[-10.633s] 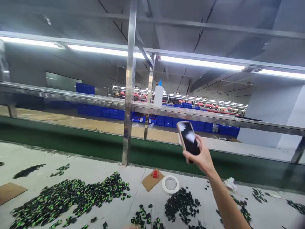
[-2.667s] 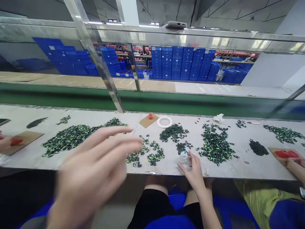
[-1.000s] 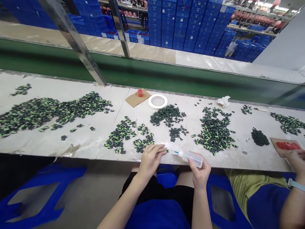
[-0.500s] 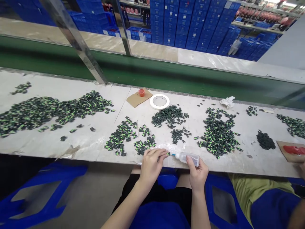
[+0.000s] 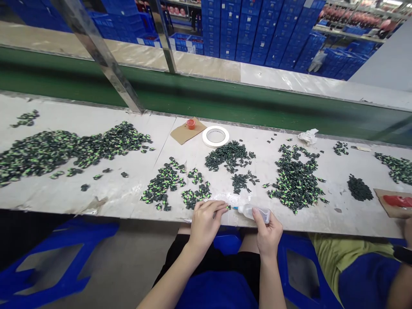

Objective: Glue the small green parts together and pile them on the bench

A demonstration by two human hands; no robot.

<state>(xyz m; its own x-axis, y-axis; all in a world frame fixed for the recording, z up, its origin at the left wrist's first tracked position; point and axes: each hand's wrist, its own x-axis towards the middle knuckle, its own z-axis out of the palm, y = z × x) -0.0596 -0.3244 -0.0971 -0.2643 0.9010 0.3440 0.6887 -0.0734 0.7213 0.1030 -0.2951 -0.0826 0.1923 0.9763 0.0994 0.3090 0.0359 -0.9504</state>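
Observation:
My right hand is closed around a clear squeeze bottle with a thin blue nozzle tip that points left. Just left of the tip, the fingers of my left hand pinch a small black-and-green part at the table's front edge. Beyond my left hand lies a pile of similar black-and-green parts, with a larger pile to its left. Small dark oblong pieces are heaped farther back, and a smaller group sits nearer the bottle.
A white tape roll and a red cup on cardboard stand at the back. Bigger part piles lie left and right. A co-worker's arm is at far right, near a red object on cardboard.
The bottle and my right hand have shifted slightly right, so the nozzle tip is a little farther from the small part. My left hand is almost still. The co-worker's arm has moved.

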